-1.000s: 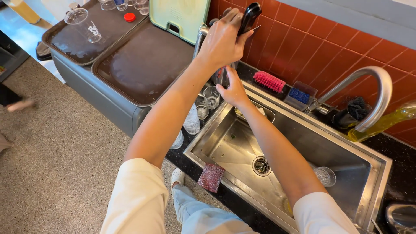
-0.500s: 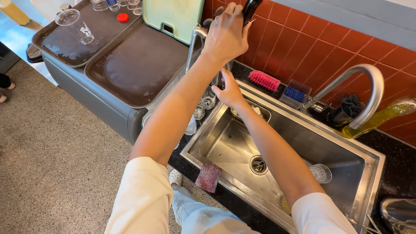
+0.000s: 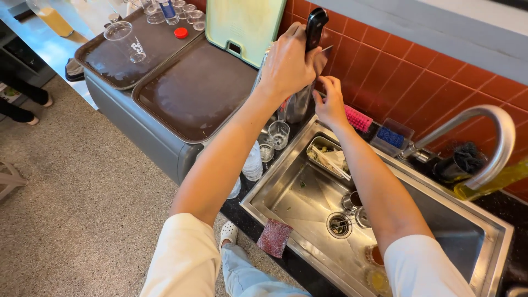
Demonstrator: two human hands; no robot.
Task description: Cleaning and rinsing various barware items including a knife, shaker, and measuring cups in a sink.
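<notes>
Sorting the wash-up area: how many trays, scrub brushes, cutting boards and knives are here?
Brown trays: 2
Scrub brushes: 2
Cutting board: 1
Knife, held by left hand: 1
Total: 6

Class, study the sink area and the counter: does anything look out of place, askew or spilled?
Yes. A reddish scouring pad hangs over the sink's front edge, half off it. A clear plastic cup lies on its side on a brown tray. Scraps sit in the sink's small steel container.

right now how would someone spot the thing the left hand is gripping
Start at the steel sink and look up its left end to the red tiled wall. The left hand grips a black-handled knife there, the only black handle raised above the counter.
</notes>
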